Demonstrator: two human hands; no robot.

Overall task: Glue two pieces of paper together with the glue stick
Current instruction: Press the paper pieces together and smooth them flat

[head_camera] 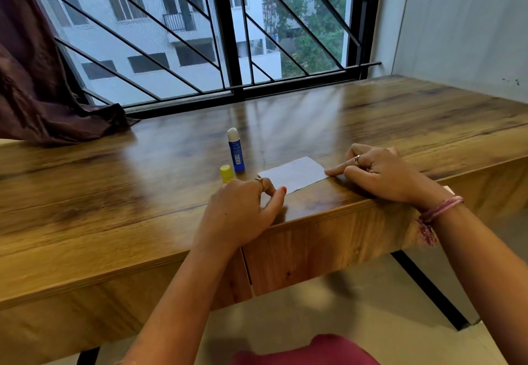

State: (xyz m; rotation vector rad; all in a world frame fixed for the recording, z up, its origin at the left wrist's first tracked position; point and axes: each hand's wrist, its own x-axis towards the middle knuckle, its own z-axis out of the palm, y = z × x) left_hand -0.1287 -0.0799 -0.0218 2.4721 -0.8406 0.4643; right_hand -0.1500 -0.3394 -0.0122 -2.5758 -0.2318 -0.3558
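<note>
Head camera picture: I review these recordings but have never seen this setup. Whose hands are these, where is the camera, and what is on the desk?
There is no machine here. A person wears one camera on the head, looking down at their own hands. The left hand and right hand each press a fingertip on an end of a white paper lying flat on the wooden desk. Behind it stands an uncapped blue glue stick beside its yellow cap. Neither hand holds either.
</note>
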